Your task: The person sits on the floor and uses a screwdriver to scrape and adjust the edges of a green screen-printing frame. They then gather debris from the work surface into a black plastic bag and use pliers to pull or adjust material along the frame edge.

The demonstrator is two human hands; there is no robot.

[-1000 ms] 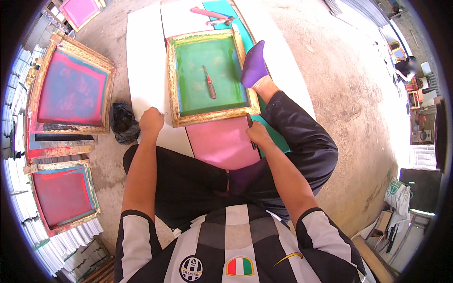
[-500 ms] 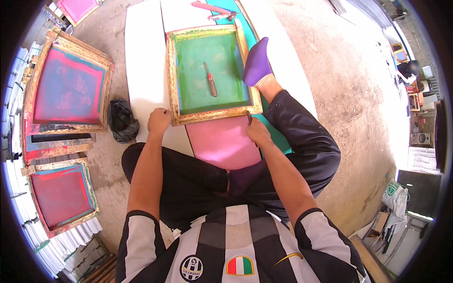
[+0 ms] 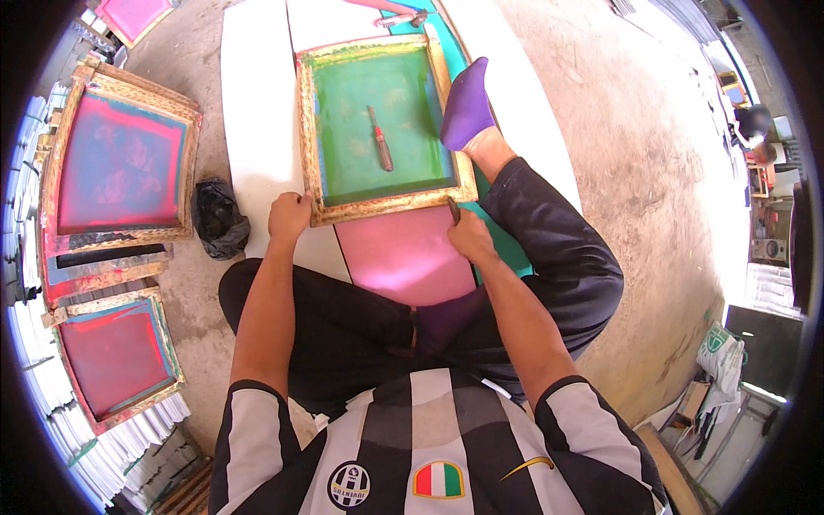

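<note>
A wooden screen-printing frame point(image 3: 390, 206) with green mesh lies on the boards before me. On its mesh rests a screwdriver point(image 3: 381, 146) with a red and brown handle. My left hand point(image 3: 289, 216) is closed beside the frame's near left corner; whatever it pinches is hidden by the fingers. Near the opposite corner, my right hand point(image 3: 471, 237) grips a slim dark tool point(image 3: 454, 211), held upright with its tip against the frame's near edge. Its exact kind is too small to tell. My foot in a purple sock point(image 3: 467, 105) presses along the frame's right side.
Pink board point(image 3: 403, 253) and white boards point(image 3: 257, 112) lie beneath the frame. A black plastic bag point(image 3: 221, 219) sits at the left, near more printing frames point(image 3: 124, 163) with pink and blue mesh. A cutter point(image 3: 408, 19) lies at the far end. A person point(image 3: 754, 129) is at the far right.
My left hand has moved slightly up and right, closer to the frame's corner. The dark tool in my right hand has shifted slightly at the near edge. The view has tilted a little.
</note>
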